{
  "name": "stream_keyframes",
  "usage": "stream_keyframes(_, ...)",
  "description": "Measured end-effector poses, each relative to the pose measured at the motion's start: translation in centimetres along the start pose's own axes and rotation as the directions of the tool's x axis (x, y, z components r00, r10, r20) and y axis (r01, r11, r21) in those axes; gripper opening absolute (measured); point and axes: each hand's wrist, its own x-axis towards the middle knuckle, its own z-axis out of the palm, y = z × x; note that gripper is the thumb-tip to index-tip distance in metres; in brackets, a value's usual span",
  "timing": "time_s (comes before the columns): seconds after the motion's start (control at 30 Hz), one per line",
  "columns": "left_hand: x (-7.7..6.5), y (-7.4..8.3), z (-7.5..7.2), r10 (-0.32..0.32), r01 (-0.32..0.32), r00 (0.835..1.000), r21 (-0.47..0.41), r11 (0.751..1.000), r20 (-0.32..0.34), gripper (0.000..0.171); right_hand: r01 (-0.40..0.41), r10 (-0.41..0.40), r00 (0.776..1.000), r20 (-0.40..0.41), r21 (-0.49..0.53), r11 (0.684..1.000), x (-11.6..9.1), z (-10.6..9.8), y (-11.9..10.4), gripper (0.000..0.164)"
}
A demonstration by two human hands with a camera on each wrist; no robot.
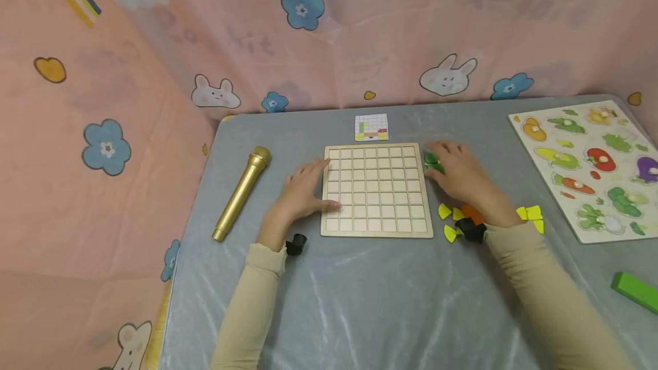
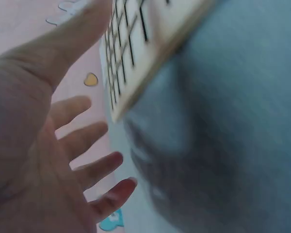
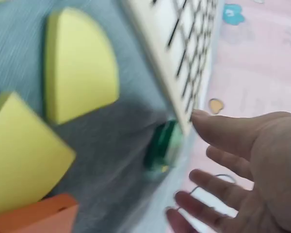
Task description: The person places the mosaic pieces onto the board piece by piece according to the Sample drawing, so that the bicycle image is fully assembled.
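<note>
A wooden grid board lies flat on the grey cloth. At its left edge is my left hand, thumb over the border and fingers spread. The left wrist view shows those fingers loosely extended, gripping nothing. My right hand is by the board's upper right side, close to small green pieces. In the right wrist view its thumb appears near the board's corner, and the fingers are relaxed. Yellow pieces and an orange piece lie below that hand, partly hidden by the wrist.
A small pattern card lies behind the board. To the left is a gold microphone. A vegetable puzzle board and a green block occupy the right. More yellow pieces sit beside the right wrist. Printed pink fabric hangs behind.
</note>
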Motion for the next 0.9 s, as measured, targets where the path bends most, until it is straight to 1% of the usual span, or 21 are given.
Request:
stream_keyframes(0.13,-0.5,-0.8,0.1,0.011,-0.011,0.996,0.001,1.0,0.089,0.121,0.005,-0.005,1.0,-0.005,0.03,1.0,0.6,0.3,0.7,0.05)
stream_keyframes(0.23,-0.6,-1.1,0.1,0.019,-0.02,0.992,0.007,1.0,0.124,0.124,0.002,-0.001,1.0,-0.022,0.038,0.999,0.9,0.5,0.8,0.043)
stream_keyframes(0.4,-0.8,-1.2,0.0,0.011,-0.014,0.992,0.019,1.0,0.127,0.126,0.009,-0.005,0.998,-0.059,0.057,0.998,1.4,0.7,0.9,0.033)
stream_keyframes(0.57,-1.0,-1.1,-0.2,0.005,-0.009,0.991,0.027,1.0,0.136,0.127,0.002,0.007,0.997,-0.08,0.108,0.994,1.7,0.5,0.3,0.022)
stream_keyframes(0.63,-1.0,-1.1,-0.2,0.001,-0.006,0.99,0.034,0.999,0.138,0.127,-0.001,0.013,0.996,-0.091,0.128,0.992,1.9,0.3,-0.2,0.02)
stream_keyframes(0.73,-0.9,-1.0,-0.2,-0.01,0.003,0.99,0.049,0.999,0.137,0.127,0.009,0.006,0.993,-0.115,0.131,0.991,2.3,-0.1,-1.5,0.021)
stream_keyframes(0.83,-0.8,-0.9,-0.2,-0.025,0.015,0.99,0.067,0.998,0.141,0.128,0.043,-0.027,0.991,-0.134,0.117,0.992,3.0,0.0,-2.9,0.022)
stream_keyframes(0.9,-0.8,-0.7,-0.2,-0.032,0.021,0.989,0.076,0.997,0.142,0.128,0.068,-0.052,0.991,-0.124,0.132,0.989,3.6,0.3,-3.7,0.022)
